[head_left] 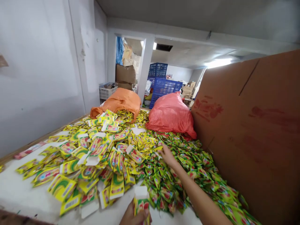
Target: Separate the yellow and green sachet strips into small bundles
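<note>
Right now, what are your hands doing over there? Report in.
Left hand gripping an upright small carton. Right hand out on the heap of green sachets, fingers closing on some. Flat cartons strewn alongside; nothing blocking.

Two sacks, orange [120,101] and red [171,115]; two hands, left [136,215], right [167,155]; sachets [187,175] and cartons [93,156] past counting.

Flattened cartons [93,153] lay left on the table [16,190], sachets [187,162] right (against cardboard sheet [253,131]); two sacks [171,114] behind.
</note>
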The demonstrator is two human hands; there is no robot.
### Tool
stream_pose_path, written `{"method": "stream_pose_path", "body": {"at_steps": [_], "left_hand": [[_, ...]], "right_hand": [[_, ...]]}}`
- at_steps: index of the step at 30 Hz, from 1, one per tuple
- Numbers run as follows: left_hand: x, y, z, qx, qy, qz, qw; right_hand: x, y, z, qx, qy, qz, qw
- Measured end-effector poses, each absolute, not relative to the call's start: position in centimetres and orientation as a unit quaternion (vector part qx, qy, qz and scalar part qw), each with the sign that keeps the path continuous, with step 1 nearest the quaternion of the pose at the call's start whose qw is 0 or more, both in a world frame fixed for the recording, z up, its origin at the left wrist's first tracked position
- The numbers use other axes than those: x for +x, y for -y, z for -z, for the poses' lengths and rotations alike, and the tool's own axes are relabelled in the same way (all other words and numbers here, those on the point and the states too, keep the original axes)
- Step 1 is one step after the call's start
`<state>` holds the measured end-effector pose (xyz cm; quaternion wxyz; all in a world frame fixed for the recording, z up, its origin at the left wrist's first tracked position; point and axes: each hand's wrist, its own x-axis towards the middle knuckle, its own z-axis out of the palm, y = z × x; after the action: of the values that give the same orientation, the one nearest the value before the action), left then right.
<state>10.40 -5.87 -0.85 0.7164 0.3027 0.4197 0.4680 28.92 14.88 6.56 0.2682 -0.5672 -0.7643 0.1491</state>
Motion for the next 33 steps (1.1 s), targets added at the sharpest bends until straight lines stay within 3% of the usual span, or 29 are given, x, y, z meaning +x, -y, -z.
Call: {"method": "stream_pose_path", "body": {"at_steps": [3, 5, 7, 11, 17, 20, 25, 29, 33], "left_hand": [[10.7, 6.1, 0.0, 0.336, -0.442, -0.452, 0.698], [10.9, 6.1, -0.8, 0.395, -0.425, -0.442, 0.684], [11.0, 6.2, -1.4, 0.449, -0.407, -0.432, 0.668], [11.3, 6.5, -1.5, 0.489, -0.413, -0.418, 0.645], [11.3, 6.5, -0.8, 0.502, -0.425, -0.402, 0.637], [11.3, 6.4, -0.8, 0.493, -0.42, -0.408, 0.644], [11.1, 6.5, -0.9, 0.472, -0.379, -0.42, 0.676], [11.0, 6.6, -1.3, 0.486, -0.366, -0.448, 0.655], [11.0, 6.6, -1.3, 0.491, -0.379, -0.427, 0.658]], "right_hand": [[27.9, -8.0, -7.3, -0.518, 0.754, -0.248, 0.32], [26.7, -3.2, -7.6, -0.445, 0.727, -0.372, 0.366], [25.6, 0.4, -7.7, -0.4, 0.718, -0.439, 0.364], [24.9, 2.9, -7.4, -0.416, 0.774, -0.351, 0.322], [25.6, 3.0, -9.1, -0.425, 0.867, -0.183, 0.186], [25.2, 3.8, -10.0, -0.399, 0.889, -0.162, 0.157], [24.7, 4.6, -9.4, -0.412, 0.839, -0.237, 0.263], [24.8, 5.4, -8.4, -0.416, 0.835, -0.163, 0.32], [25.3, 5.6, -8.3, -0.441, 0.832, -0.125, 0.313]]}}
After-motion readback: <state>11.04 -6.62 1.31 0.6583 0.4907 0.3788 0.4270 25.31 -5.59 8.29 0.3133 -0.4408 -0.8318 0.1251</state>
